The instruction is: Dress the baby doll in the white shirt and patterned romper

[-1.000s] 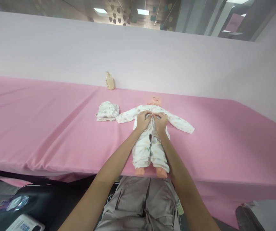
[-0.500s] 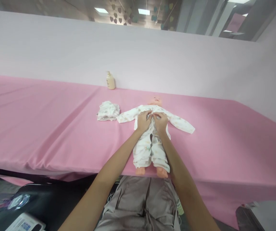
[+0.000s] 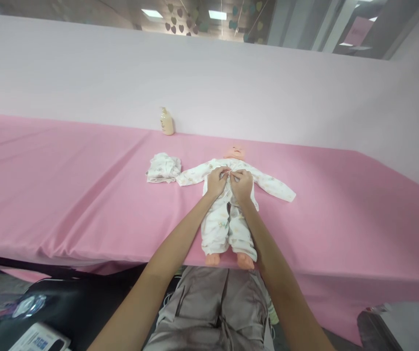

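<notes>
A baby doll (image 3: 234, 153) lies on its back, feet toward me, dressed in a white printed baby shirt (image 3: 273, 187) and matching trousers (image 3: 215, 230). Both sleeves are spread out sideways. Over the doll's chest, my left hand (image 3: 217, 181) pinches a thin pale tie string at the shirt front. My right hand (image 3: 241, 184) is closed beside it, fingertips nearly meeting the left ones on the same tie. The fingers partly hide the tie, so its knot or loop cannot be made out. Below, the doll's bare feet (image 3: 245, 261) stick out of the trouser legs.
Folded white printed clothes (image 3: 163, 168) sit left of the doll, by the sleeve end. A pump bottle (image 3: 166, 122) stands against the white wall. Pink cloth (image 3: 103, 195) covers the table. Down left, a black chair (image 3: 74, 307) carries a white box (image 3: 39, 339).
My fingertips have shifted slightly at the shirt front, and the pale tie between them shows more plainly. The doll and clothes stay in place; the view has moved very slightly.
</notes>
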Tool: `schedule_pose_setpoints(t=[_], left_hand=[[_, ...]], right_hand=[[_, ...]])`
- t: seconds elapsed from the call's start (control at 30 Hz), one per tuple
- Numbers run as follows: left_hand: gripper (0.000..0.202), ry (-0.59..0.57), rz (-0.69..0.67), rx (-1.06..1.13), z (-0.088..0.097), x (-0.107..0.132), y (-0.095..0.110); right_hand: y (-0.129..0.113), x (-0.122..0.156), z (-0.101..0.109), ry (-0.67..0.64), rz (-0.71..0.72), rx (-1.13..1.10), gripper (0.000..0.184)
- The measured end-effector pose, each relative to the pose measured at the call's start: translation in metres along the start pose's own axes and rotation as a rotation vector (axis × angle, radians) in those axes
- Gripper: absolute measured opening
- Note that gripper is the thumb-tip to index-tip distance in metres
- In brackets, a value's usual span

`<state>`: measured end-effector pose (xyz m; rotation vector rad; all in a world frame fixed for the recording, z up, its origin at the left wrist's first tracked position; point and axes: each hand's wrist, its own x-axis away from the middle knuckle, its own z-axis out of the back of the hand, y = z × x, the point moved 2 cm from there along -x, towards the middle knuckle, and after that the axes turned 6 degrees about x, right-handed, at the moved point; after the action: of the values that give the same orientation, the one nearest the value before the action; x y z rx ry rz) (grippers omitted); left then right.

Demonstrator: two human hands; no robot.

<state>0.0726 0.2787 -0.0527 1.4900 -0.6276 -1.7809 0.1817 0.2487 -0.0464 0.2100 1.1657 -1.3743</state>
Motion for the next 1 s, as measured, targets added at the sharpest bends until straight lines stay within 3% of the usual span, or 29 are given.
schedule_pose_setpoints(t=[0.4, 0.83, 1.0], left_hand=[[0.02, 0.046, 0.016, -0.077, 0.0, 0.002, 0.004], [0.02, -0.066, 0.058, -0.387, 0.0, 0.004, 0.019], [0.024, -0.045, 0.024, -0.456, 0.0, 0.005, 0.024]], right_hand=[[-0.001, 0.001, 0.003, -0.037, 0.01, -0.03, 0.027], [-0.006, 0.001, 0.006, -0.027, -0.05, -0.081, 0.024], [-0.006, 0.0, 0.007, -0.005, -0.055, -0.106, 0.023]])
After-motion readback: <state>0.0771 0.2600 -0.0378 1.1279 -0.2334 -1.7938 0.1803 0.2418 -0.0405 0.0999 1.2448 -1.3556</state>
